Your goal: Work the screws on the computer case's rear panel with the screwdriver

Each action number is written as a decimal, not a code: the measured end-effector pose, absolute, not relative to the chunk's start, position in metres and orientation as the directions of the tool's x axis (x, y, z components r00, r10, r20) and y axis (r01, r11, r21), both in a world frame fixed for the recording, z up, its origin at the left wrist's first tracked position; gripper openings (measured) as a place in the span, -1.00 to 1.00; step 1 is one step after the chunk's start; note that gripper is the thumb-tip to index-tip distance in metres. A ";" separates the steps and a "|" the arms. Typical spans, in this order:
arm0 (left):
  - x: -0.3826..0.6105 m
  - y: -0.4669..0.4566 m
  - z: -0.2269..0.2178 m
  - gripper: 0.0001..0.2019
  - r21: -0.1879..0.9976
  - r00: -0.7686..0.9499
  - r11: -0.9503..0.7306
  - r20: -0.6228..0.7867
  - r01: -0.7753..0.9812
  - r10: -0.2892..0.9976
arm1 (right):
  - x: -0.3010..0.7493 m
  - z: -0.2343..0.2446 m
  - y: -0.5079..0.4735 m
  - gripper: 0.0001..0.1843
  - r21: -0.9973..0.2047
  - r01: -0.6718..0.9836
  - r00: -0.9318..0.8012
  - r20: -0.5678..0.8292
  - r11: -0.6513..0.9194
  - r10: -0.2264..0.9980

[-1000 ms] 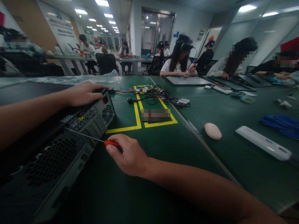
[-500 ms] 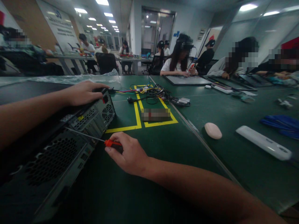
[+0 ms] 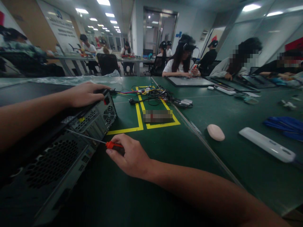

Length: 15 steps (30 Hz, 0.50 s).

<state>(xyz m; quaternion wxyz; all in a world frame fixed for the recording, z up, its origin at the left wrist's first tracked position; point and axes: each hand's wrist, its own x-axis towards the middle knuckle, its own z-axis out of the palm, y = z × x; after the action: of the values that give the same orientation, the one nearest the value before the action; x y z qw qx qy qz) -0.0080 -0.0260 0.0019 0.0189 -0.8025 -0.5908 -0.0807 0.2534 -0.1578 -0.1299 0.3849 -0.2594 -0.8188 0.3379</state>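
Note:
A black and grey desktop computer case (image 3: 52, 160) stands at the left, its vented back panel facing me. My left hand (image 3: 86, 94) lies across the top of the case near its far corner, fingers stretched out over the edge. In my closed right hand (image 3: 131, 156) is a screwdriver (image 3: 115, 147) with a red and dark handle. Its long thin shaft points left, and the tip meets the back of the case near the upper rim. Whether the tip sits in a screw is too small to tell.
Beyond the case lie tangled cables (image 3: 158, 93) and a blurred-out box (image 3: 157, 116) within yellow tape. To the right are a pale pink oval object (image 3: 216, 132), a white power strip (image 3: 267, 145) and a blue bundle (image 3: 285, 126). People work across the table.
Both hands, the case and the screwdriver keep practically the same positions. The screwdriver handle and right fingers show at most a very slight shift.

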 end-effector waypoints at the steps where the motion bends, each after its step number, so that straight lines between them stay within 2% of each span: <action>1: -0.009 -0.025 0.002 -0.20 0.071 0.304 -0.316 0.146 0.946 0.941 | 0.253 -0.130 -0.158 -0.67 -0.752 0.166 -0.570 0.455 0.638 0.684; 4: -0.013 -0.023 0.001 -0.19 0.092 0.344 -0.357 0.132 0.930 0.930 | 0.254 -0.129 -0.158 -0.67 -0.751 0.165 -0.567 0.459 0.640 0.684; 15: -0.012 -0.023 -0.001 -0.20 0.073 0.297 -0.311 0.153 0.948 0.943 | 0.253 -0.129 -0.159 -0.67 -0.756 0.175 -0.559 0.450 0.630 0.696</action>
<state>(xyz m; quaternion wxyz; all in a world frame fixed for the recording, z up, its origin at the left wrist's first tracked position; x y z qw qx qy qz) -0.0122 -0.0228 -0.0011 0.0155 -0.8051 -0.5869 -0.0837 0.2532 -0.1587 -0.1290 0.3862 -0.2668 -0.8161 0.3373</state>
